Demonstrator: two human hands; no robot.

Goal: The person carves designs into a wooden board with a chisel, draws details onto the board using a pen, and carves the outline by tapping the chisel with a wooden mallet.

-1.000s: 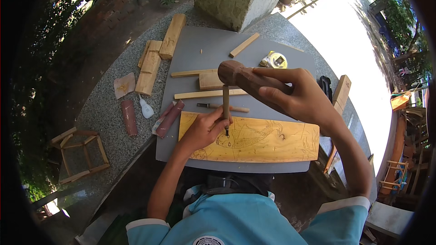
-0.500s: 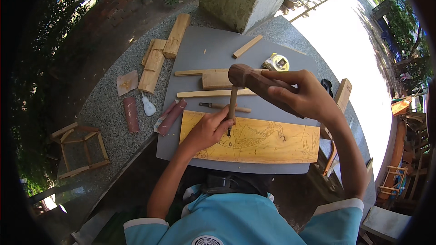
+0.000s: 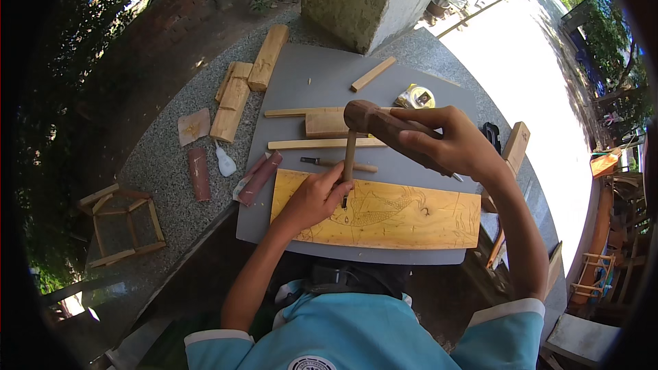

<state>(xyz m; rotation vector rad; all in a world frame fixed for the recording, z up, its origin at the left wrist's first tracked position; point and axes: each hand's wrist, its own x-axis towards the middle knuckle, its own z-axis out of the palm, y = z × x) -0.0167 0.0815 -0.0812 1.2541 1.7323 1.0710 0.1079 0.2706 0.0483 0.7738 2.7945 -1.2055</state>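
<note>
A yellowish wooden board (image 3: 439,219) lies along the near edge of the grey tabletop, with a fish drawn or carved on its face. My left hand (image 3: 312,199) is closed round a wood-handled chisel (image 3: 350,151), held nearly upright with its metal tip on the fish. In my right hand (image 3: 459,140) is a dark wooden mallet (image 3: 394,133); its head is at the top of the chisel handle, and I cannot tell whether they touch. A second chisel (image 3: 343,164) rests just beyond the board.
Wooden strips (image 3: 322,144) and a tape measure (image 3: 416,96) lie farther back on the grey top. To the left are wood blocks (image 3: 232,106), reddish sandpaper rolls (image 3: 198,175), a white bottle (image 3: 225,161) and a wooden frame (image 3: 123,225). A concrete pillar (image 3: 363,0) stands behind.
Both hands keep their hold on the chisel and mallet, almost in the same place. The whole view has shifted very slightly.
</note>
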